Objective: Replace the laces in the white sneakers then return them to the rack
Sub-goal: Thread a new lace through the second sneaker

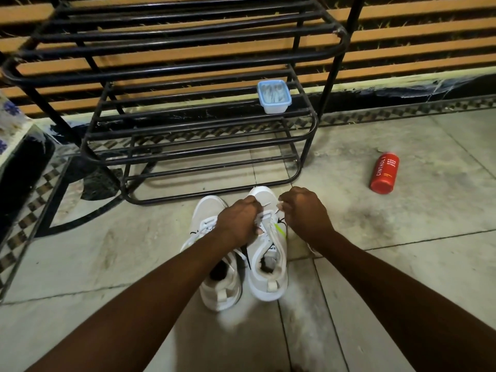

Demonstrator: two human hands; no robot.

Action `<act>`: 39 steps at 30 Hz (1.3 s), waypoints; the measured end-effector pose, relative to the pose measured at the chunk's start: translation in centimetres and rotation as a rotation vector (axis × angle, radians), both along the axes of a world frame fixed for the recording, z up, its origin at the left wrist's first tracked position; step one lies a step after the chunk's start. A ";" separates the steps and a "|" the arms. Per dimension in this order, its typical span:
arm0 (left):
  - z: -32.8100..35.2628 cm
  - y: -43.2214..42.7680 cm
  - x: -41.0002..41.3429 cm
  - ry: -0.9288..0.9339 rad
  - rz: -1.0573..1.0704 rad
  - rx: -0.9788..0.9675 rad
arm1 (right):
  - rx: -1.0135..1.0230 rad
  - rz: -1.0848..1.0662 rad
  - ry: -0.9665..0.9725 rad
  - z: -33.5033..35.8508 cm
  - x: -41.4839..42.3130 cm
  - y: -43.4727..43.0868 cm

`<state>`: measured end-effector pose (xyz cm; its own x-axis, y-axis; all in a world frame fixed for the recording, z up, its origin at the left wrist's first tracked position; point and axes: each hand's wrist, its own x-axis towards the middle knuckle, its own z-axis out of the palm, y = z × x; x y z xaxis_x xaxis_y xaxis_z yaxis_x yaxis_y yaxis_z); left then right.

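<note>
Two white sneakers stand side by side on the tiled floor, toes pointing at the black metal rack (pixel 204 157). The left sneaker (pixel 214 285) still has its white lace. Over the right sneaker (pixel 268 275) my left hand (pixel 239 224) is closed on a white lace at the eyelets. My right hand (pixel 306 213) is closed on the other lace end, just right of the shoe's tongue. The lace (pixel 268 205) shows between the two fists. A small clear box with a blue rim (pixel 274 99), holding white laces, rests on the rack's middle shelf.
A red bottle (pixel 384 173) lies on the floor to the right of the rack. A slatted wall runs behind the rack. A patterned cloth-covered object (pixel 13 124) stands at the far left. The rack's shelves hold only the box.
</note>
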<state>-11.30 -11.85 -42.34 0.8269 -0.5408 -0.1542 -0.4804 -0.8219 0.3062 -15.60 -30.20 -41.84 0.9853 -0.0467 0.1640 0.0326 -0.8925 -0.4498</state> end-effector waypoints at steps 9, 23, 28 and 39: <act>8.3 2.1 -0.5 0.277 0.308 -0.997 | 0.624 -0.085 -0.194 6.6 -0.4 0.4; 28.8 2.2 -1.1 0.063 0.258 -1.320 | 0.931 -0.076 -0.596 27.2 -1.3 3.2; 32.7 1.8 -2.8 0.064 0.230 -1.349 | 0.988 -0.054 -0.592 31.2 -2.4 3.7; 35.6 1.0 -4.6 0.117 0.286 -1.410 | 1.045 -0.091 -0.572 34.0 -3.1 4.8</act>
